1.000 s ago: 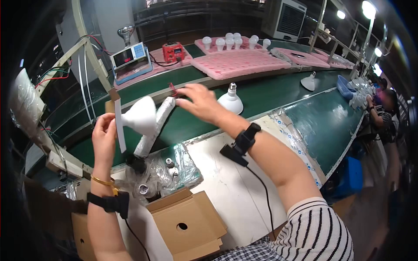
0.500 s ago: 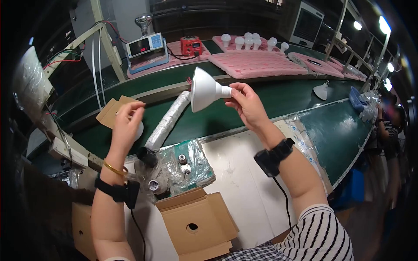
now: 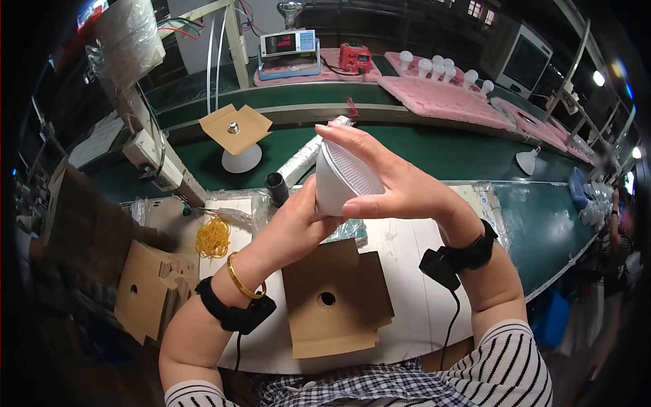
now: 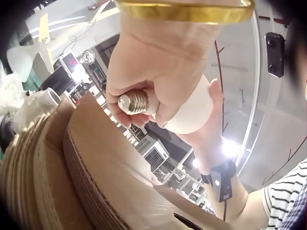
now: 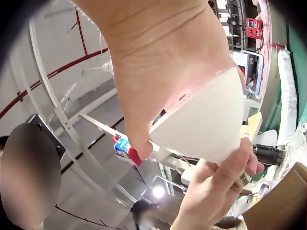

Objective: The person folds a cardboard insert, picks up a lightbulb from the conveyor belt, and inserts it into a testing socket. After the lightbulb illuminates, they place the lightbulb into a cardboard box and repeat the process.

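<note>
A white cone-shaped lamp (image 3: 332, 183) is held between both hands above the worktable, its ribbed face turned toward the upper right. My left hand (image 3: 288, 227) grips its narrow neck; the metal screw base (image 4: 133, 102) sticks out between curled fingers in the left wrist view. My right hand (image 3: 413, 190) spans the wide end, thumb and fingers on opposite sides of the rim, as the right wrist view shows on the lamp (image 5: 206, 117). Below lies a flat cardboard piece with a hole (image 3: 325, 325). Another lamp (image 3: 242, 160) stands face down on the green surface, cardboard (image 3: 251, 130) around its neck.
Stacked cardboard (image 3: 146, 292) and yellow rubber bands (image 3: 213, 237) lie at the left. A wrapped tube (image 3: 302, 161) and a black cylinder (image 3: 276, 188) are behind the hands. Further back stand a meter (image 3: 289, 54), a red device (image 3: 354, 58) and pink foam trays (image 3: 447, 102).
The left hand has left the cardboard by the other lamp and now grips the held lamp's neck. The right hand has shifted from neck to wide end, and the lamp has turned and come nearer.
</note>
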`<state>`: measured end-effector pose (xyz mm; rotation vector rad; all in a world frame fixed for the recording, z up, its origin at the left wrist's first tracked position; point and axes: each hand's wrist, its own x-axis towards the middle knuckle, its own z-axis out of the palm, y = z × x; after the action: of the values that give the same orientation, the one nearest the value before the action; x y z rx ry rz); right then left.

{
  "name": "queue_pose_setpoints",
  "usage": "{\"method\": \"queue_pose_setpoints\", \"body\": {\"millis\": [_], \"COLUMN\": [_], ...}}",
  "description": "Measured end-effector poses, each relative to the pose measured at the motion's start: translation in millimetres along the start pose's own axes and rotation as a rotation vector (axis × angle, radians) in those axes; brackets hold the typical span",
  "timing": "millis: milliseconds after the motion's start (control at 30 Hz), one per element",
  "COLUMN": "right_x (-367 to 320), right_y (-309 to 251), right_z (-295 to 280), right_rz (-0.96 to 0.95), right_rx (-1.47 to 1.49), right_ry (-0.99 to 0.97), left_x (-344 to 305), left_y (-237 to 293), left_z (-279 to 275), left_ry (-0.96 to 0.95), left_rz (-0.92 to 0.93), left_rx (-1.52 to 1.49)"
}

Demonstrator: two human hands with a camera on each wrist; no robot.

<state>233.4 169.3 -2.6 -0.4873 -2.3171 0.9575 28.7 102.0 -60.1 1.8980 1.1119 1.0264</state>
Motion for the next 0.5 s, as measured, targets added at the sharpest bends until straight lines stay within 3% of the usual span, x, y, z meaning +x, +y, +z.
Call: {"method": "queue_pose_setpoints", "body": {"millis": [33, 100, 133, 167, 233, 433, 500], "right_x": [1, 2, 1, 0, -3, -2, 3], "right_y": [0, 1, 9, 19, 39, 52, 50], "right_z": [3, 8, 13, 17, 26, 42, 44], "right_rz": [0.0, 0.032, 0.038, 0.035, 0.139, 0.178, 0.155], "right_rx": [0.0, -0.339, -0.521, -0.524, -0.644, -0.693, -0.712], "right_ry": [-0.008, 0.023, 0.048, 0.046, -0.016, -0.027, -0.034], "left_x": [-3, -7, -11, -19, -44, -107, -117], "left_y": [-3, -5, 2, 11, 29, 53, 50], "left_z": [-1, -4, -5, -10, -15, 6, 13], "left_ry": [0.007, 0.172, 0.349, 0.354, 0.053, -0.332, -0.38], "left_rz": [-0.002, 0.14, 0.255, 0.257, 0.09, 0.139, 0.149], "left_rx": [-0.004, 0.355, 0.496, 0.495, 0.329, 0.299, 0.331]}}
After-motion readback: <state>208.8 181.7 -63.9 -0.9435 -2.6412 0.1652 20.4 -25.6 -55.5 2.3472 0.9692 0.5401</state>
